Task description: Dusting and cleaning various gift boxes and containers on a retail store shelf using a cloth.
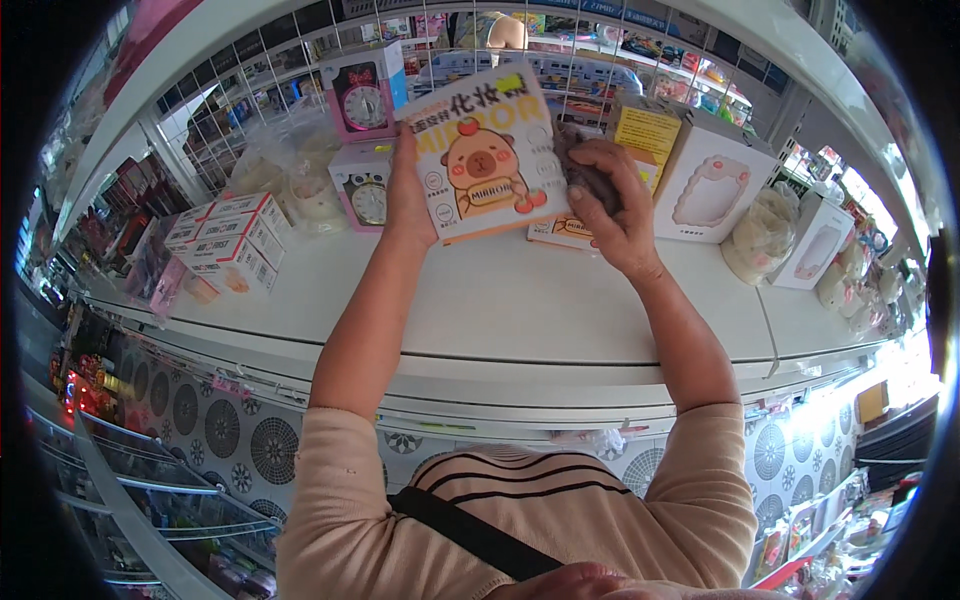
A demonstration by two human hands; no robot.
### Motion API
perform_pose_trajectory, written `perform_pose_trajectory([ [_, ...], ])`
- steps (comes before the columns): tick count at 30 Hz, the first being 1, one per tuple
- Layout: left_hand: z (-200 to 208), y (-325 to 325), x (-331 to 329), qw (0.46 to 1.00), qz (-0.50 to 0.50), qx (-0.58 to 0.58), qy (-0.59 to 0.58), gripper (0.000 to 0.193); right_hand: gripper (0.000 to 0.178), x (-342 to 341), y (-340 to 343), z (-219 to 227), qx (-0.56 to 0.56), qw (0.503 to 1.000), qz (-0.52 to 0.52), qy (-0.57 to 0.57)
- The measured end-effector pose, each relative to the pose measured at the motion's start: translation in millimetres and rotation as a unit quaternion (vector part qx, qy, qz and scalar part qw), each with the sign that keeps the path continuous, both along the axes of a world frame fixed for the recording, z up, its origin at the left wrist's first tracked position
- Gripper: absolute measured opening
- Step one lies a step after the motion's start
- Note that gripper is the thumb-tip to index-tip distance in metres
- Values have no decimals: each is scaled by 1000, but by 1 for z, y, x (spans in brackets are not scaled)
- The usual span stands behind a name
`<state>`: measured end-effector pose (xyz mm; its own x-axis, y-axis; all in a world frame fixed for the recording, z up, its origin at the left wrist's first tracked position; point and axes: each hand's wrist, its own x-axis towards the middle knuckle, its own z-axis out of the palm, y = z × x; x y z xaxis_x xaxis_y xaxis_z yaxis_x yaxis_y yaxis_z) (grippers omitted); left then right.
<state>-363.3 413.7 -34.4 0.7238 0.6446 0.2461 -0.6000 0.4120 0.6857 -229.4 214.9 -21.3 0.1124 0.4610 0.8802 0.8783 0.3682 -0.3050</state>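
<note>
A white and orange mirror box [482, 160] with a cartoon animal on its front is held up, tilted, over the white shelf. My left hand [410, 195] grips it along its left edge. In my right hand [622, 215] is a bunched dark cloth [588, 185], close against the box's right edge; whether it touches the box I cannot tell. Partly hidden behind and below the cloth, a similar orange-and-white box [562, 234] lies on the shelf. A yellow box [645, 135] stands just behind my right hand.
Two boxed alarm clocks [362, 105] are stacked left of my left hand. Further left are stacked white-and-red cartons [228, 240] and bagged cream items [315, 195]. On the right stand white mirror boxes [712, 190] and a wrapped cream pot [758, 240]. A wire grid [285, 75] backs the white shelf [560, 310].
</note>
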Motion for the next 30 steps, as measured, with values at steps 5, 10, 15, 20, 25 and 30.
perform_pose_trajectory([
  [5,10,-27,-2,989,-123,27,79,55,28,9,-2,-6,28,992,15,122],
  [10,1,-15,-1,988,-112,86,59,58,25,2,2,-7,12,969,73,236],
  [15,8,-6,-3,996,79,28,-41,54,23,3,3,-11,-213,907,116,345],
  [20,3,2,1,979,184,59,-62,56,25,13,18,-28,-182,940,83,275],
  [25,0,8,-1,938,316,118,-72,45,23,0,18,-34,-340,908,164,184],
  [30,-7,14,1,898,367,240,-36,45,27,-14,19,-38,-418,888,189,-5],
])
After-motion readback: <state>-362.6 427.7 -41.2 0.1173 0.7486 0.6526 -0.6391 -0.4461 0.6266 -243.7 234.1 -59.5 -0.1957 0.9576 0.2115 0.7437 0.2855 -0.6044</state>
